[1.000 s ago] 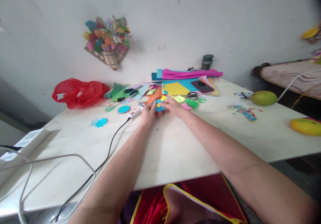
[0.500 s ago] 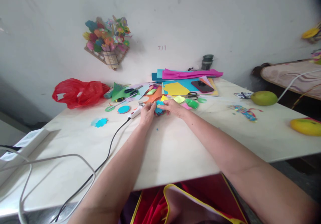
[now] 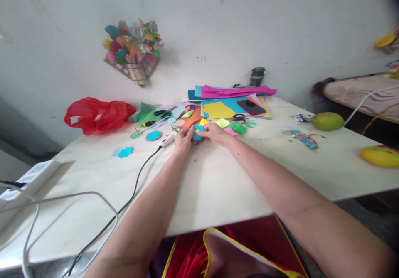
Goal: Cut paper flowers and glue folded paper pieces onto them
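Between my two hands is a blue paper flower (image 3: 197, 136) with a bit of yellow at its middle. My left hand (image 3: 183, 140) grips its left edge, fingers closed. From the right, my right hand (image 3: 215, 134) pinches it near the yellow centre. What lies under the flower is hidden by my fingers. Just left of my left hand rests a white hot glue gun (image 3: 168, 139) with a black cord. A blue flower cutout (image 3: 126, 152) and a round blue disc (image 3: 153, 136) lie farther left.
Behind my hands are coloured sheets (image 3: 218, 110), black-handled scissors (image 3: 239, 118) and a phone (image 3: 251, 107). A red plastic bag (image 3: 99, 115) sits at the back left, a power strip (image 3: 31, 178) at the left edge. Mangoes (image 3: 328, 121) lie on the right.
Both hands stay at nearly the same spot with the blue flower between them. The view has shifted very slightly; nothing else has visibly moved.
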`<state>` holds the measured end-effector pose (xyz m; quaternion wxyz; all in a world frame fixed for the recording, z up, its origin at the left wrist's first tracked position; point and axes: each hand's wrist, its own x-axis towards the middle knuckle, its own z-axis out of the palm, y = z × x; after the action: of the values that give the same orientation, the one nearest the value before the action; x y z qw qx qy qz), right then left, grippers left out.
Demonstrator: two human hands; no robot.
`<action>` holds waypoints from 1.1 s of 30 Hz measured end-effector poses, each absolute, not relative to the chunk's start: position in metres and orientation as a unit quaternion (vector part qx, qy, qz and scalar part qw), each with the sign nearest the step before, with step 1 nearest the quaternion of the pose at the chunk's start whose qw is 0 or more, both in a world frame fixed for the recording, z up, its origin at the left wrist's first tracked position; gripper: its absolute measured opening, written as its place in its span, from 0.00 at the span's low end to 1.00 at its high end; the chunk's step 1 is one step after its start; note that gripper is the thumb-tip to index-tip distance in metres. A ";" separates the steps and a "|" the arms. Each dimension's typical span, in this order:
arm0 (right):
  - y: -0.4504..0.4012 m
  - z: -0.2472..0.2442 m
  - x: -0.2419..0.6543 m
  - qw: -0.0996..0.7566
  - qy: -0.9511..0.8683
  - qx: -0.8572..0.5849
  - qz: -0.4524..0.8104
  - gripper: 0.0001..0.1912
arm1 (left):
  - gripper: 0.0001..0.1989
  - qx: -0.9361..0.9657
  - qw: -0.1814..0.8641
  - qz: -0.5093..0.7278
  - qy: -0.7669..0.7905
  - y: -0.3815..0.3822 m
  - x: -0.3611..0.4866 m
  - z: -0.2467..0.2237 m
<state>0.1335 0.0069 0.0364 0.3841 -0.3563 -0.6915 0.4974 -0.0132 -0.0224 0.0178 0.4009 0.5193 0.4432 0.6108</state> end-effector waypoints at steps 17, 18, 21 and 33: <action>0.013 0.031 0.138 0.385 -0.720 -0.321 0.480 0.23 | 0.21 0.514 0.412 0.608 0.443 -0.023 -0.014 0.018; 0.012 0.031 0.138 0.385 -0.720 -0.320 0.482 0.23 | 0.20 0.512 0.406 0.609 0.449 -0.022 -0.014 0.017; 0.011 0.032 0.138 0.386 -0.715 -0.322 0.486 0.23 | 0.20 0.501 0.402 0.611 0.462 -0.021 -0.013 0.018; 0.010 0.032 0.136 0.376 -0.693 -0.322 0.524 0.22 | 0.23 0.514 0.373 0.621 0.459 -0.022 -0.012 0.018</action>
<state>0.1358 0.0098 0.0317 0.3763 -0.3222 -0.6932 0.5235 -0.0119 -0.0219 0.0180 0.3730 0.5142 0.4589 0.6212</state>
